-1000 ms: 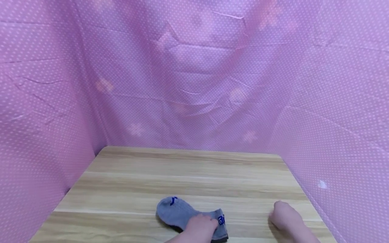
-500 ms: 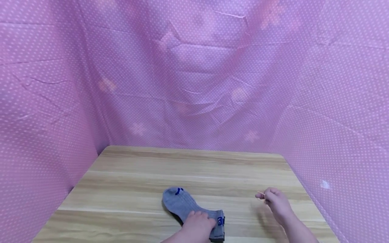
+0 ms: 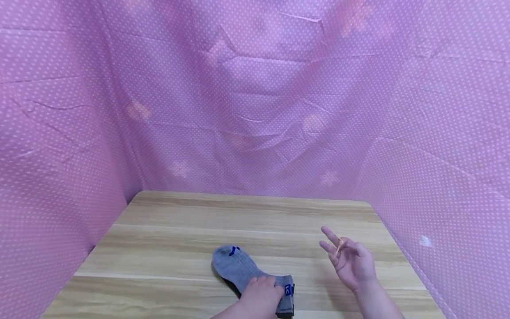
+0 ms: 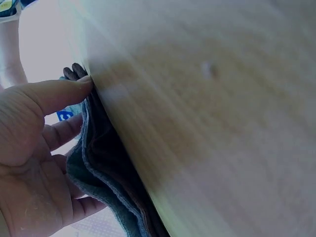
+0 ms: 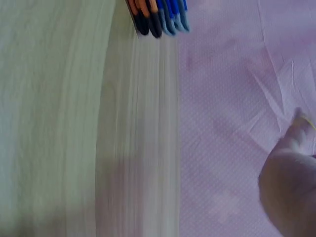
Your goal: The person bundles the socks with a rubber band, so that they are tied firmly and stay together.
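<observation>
A stack of socks (image 3: 239,266), grey with blue marks on top and dark below, lies on the table. My left hand (image 3: 263,294) rests across the leg part. In the left wrist view its fingers (image 4: 64,131) lie extended over the top of the socks (image 4: 101,170), while the thumb touches the stack's edge. To the right, above the table, my right hand (image 3: 350,266) has its fingers spread, palm partly up, with a thin yellowish rubber band (image 3: 341,243) looped about them. The sock cuffs (image 5: 158,17) appear at the top of the right wrist view.
The wooden table (image 3: 247,221) reaches back to a pink dotted cloth (image 3: 255,133), which hangs on the left, right and far sides. A small white patch (image 3: 425,241) shows on the right cloth.
My right hand has risen from the tabletop, moved left and away from me, and opened out with the band. The sock stack has shifted slightly under my left hand, then stayed still.
</observation>
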`<state>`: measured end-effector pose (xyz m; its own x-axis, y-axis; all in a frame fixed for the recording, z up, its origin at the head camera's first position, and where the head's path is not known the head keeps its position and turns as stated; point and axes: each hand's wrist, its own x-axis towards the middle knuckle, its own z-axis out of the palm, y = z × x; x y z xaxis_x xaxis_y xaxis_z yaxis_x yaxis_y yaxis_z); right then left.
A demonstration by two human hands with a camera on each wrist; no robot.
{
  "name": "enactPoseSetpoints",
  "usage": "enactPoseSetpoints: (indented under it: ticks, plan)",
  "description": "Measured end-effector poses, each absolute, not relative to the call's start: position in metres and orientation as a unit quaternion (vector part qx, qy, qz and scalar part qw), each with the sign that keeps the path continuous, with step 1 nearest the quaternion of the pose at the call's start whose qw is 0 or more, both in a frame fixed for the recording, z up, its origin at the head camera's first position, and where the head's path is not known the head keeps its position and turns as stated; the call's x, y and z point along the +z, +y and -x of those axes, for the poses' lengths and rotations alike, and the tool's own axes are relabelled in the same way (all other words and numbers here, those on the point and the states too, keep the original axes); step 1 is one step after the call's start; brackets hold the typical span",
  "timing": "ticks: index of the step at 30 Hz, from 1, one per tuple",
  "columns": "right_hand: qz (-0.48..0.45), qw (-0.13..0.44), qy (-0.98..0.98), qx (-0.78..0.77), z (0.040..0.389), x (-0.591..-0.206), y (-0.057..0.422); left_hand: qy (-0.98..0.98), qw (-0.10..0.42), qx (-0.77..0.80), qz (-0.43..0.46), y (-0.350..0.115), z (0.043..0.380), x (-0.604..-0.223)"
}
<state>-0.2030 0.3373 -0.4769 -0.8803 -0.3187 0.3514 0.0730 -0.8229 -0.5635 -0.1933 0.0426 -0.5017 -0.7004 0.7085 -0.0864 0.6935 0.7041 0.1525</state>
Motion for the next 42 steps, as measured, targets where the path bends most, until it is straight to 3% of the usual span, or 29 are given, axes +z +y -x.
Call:
enactPoseSetpoints:
  ticks: [7,12,22,29,32,38,42]
  plan:
    - [0.099,0.045,0.492,-0.864,0.197,-0.483,0.324,0.914,0.083,0.059,-0.393,0.042,0.195,-0.503]
    - [0.06,0.042,0.599,-0.798,0.191,-0.488,0.318,0.916,0.077,0.059,-0.39,0.044,0.195,-0.504]
    - [0.068,0.1,0.678,-0.725,0.182,-0.498,0.304,0.931,0.083,0.055,-0.352,0.051,0.194,-0.5]
    - [0.075,0.085,0.698,-0.707,0.182,-0.5,0.298,0.916,-0.02,-0.025,-0.401,0.056,0.188,-0.504]
    - [0.098,0.077,0.706,-0.697,0.182,-0.501,0.295,0.912,-0.033,-0.037,-0.406,0.057,0.189,-0.504]
    - [0.142,0.075,0.728,-0.666,0.182,-0.503,0.288,0.926,-0.03,0.002,-0.376,0.052,0.194,-0.499]
    - [0.157,0.071,0.753,-0.635,0.179,-0.502,0.282,0.933,0.016,0.101,-0.344,0.046,0.2,-0.495]
